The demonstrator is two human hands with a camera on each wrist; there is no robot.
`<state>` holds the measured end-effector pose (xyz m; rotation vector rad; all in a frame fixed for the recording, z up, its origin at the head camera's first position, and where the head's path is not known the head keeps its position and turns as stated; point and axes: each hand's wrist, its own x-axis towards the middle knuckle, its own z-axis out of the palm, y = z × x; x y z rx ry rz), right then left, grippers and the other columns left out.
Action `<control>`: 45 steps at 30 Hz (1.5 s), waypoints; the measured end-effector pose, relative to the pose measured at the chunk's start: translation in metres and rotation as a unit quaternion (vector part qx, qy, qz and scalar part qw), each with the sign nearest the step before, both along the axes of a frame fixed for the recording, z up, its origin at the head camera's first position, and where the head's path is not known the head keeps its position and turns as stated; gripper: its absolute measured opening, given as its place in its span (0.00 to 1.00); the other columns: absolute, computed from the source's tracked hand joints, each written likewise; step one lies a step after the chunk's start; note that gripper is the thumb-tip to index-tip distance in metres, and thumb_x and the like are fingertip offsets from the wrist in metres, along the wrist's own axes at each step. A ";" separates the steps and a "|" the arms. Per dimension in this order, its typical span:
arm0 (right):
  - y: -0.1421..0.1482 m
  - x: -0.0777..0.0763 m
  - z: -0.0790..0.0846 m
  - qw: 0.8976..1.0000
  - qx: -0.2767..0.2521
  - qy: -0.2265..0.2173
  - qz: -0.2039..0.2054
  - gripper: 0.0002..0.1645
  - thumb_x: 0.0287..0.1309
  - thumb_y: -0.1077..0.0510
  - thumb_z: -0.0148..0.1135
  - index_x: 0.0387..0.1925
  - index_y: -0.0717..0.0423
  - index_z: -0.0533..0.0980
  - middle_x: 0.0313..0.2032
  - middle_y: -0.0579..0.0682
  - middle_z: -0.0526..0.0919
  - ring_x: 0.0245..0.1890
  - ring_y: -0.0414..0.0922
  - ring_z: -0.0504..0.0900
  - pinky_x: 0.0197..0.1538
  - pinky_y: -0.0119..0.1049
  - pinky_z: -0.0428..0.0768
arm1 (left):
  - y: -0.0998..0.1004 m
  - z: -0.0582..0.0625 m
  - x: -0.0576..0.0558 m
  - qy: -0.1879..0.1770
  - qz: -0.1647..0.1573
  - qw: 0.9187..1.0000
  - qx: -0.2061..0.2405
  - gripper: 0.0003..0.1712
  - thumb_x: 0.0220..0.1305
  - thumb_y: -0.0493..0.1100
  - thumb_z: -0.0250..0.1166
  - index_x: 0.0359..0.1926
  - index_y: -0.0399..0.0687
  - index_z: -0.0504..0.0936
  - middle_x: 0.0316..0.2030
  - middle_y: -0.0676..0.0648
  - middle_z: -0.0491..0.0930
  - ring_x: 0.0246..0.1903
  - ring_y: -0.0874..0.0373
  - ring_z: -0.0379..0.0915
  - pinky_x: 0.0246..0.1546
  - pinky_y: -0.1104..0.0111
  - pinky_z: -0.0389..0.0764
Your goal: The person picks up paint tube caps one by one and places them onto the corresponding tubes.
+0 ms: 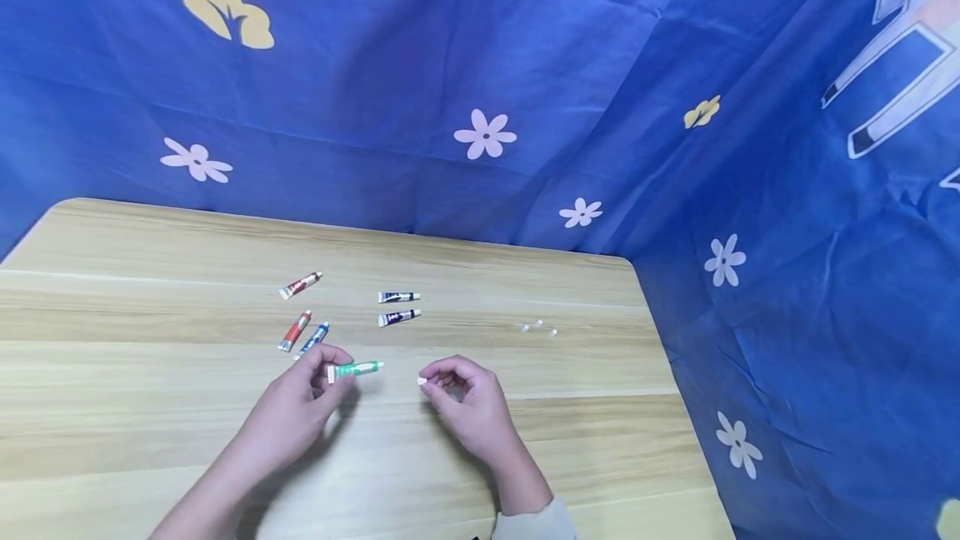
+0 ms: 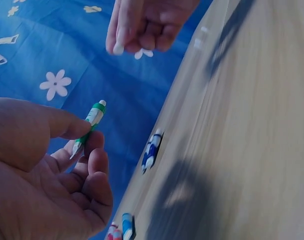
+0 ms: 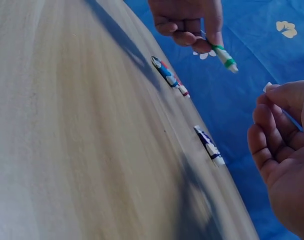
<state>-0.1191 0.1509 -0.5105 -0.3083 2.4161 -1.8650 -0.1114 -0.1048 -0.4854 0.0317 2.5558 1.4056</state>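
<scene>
My left hand (image 1: 303,402) pinches a green paint tube (image 1: 356,369) between thumb and fingers, its narrow nozzle end pointing right. In the left wrist view the tube (image 2: 94,118) shows a green band and a small white tip. To the right, my right hand (image 1: 472,407) pinches a small white cap (image 1: 422,381) between thumb and forefinger. The cap (image 3: 267,87) and the tube's tip stand apart, facing each other across a short gap. Both hands are raised over the wooden table, casting shadows. A blue tube (image 1: 312,338) lies just beyond the left hand, partly covered by it.
On the table (image 1: 600,473) lie a dark red tube (image 1: 301,285), an orange-red tube (image 1: 295,331), a dark blue tube (image 1: 399,297) and a purple tube (image 1: 399,318). Several small white caps (image 1: 539,323) sit farther right. A blue patterned cloth (image 1: 360,90) hangs behind the table.
</scene>
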 end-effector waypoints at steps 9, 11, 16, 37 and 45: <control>-0.007 0.000 0.001 1.000 -0.001 0.008 -0.013 0.08 0.67 0.65 0.72 0.47 0.60 0.86 0.43 0.61 0.91 0.40 0.33 0.84 0.51 0.30 0.86 | 0.019 0.006 0.009 -0.004 -0.004 1.000 0.024 0.13 0.77 0.44 0.68 0.57 0.50 0.78 0.34 0.50 0.78 0.31 0.63 0.73 0.32 0.70 0.74; -0.008 0.000 0.001 1.000 -0.002 0.007 -0.012 0.08 0.67 0.65 0.72 0.47 0.60 0.86 0.43 0.61 0.91 0.41 0.32 0.84 0.51 0.30 0.86 | 0.022 0.006 0.010 -0.007 -0.007 0.999 0.031 0.12 0.77 0.44 0.68 0.56 0.50 0.78 0.34 0.50 0.78 0.31 0.63 0.74 0.32 0.70 0.74; -0.010 0.001 0.002 1.000 -0.006 -0.009 -0.009 0.09 0.67 0.65 0.72 0.48 0.59 0.86 0.44 0.59 0.91 0.41 0.32 0.84 0.52 0.30 0.86 | 0.029 0.004 0.012 -0.019 -0.013 0.999 0.045 0.12 0.78 0.46 0.67 0.56 0.51 0.79 0.34 0.50 0.79 0.30 0.63 0.74 0.32 0.70 0.75; -0.012 0.002 -0.004 0.999 0.004 -0.045 0.003 0.12 0.76 0.55 0.66 0.43 0.62 0.86 0.37 0.65 0.89 0.33 0.35 0.82 0.42 0.24 0.82 | 0.031 0.004 0.012 -0.008 -0.017 0.998 0.065 0.11 0.76 0.44 0.69 0.54 0.53 0.79 0.32 0.51 0.76 0.26 0.64 0.71 0.31 0.70 0.75; -0.014 0.003 -0.005 0.997 0.036 -0.069 -0.007 0.29 0.83 0.48 0.57 0.28 0.64 0.83 0.28 0.70 0.85 0.26 0.36 0.78 0.37 0.24 0.78 | 0.034 0.004 0.013 0.020 -0.025 0.997 0.063 0.10 0.75 0.43 0.70 0.52 0.55 0.79 0.32 0.53 0.77 0.29 0.65 0.71 0.32 0.71 0.74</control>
